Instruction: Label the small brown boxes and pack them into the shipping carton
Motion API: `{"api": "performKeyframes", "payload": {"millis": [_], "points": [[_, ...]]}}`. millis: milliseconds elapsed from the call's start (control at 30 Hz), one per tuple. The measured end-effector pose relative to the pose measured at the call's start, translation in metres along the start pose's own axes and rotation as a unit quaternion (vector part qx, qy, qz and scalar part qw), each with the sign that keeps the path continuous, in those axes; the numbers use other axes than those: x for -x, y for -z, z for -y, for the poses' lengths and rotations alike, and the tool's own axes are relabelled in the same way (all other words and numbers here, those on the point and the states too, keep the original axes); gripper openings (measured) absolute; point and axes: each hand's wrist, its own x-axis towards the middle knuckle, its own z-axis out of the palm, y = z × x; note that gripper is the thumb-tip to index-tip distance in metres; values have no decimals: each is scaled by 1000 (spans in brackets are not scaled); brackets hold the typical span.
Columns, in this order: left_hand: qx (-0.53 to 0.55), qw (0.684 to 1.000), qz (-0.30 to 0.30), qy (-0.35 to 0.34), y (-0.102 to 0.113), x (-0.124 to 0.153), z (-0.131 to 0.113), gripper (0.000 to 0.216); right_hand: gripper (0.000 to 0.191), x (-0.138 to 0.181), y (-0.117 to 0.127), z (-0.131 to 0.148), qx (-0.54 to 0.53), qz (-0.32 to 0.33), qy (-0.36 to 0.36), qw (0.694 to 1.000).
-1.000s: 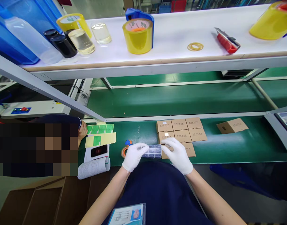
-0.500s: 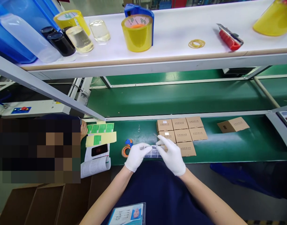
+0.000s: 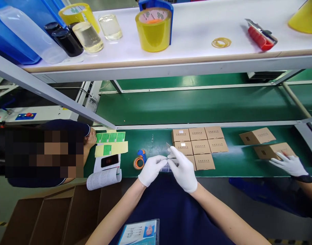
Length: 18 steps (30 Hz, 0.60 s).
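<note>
Work is looking partly done: two brown cardboard boxes are bearing white labels, visible neighbours none; at six o'clock, our white-gloved left hand and right hand are pinching a silvery-blue gridded sheet.

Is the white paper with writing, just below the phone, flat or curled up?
Curled up: the white paper bends over in a rounded roll, and a loop shows at its right end.
</note>
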Motion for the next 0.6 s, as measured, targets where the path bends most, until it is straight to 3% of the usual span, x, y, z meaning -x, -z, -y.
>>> {"api": "performKeyframes", "payload": {"millis": [200,267,400,500,600], "points": [[139,988,59,39,1,-1,10,40,58,4,-4,-5,13,0,92,996],[160,984,61,58,1,-4,12,40,55,6,-1,-3,-11,4,86,996],[134,988,10,72,13,-12,18,41,44,5,16,-20,-71,-28,-61,995],[103,990,-52,76,31,-15,28,42,47,5,38,-63,-76,-63,-153,983],[104,987,-87,90,49,-15,38,45,54,14,55,-117,-22,-80,-200,976]]}}
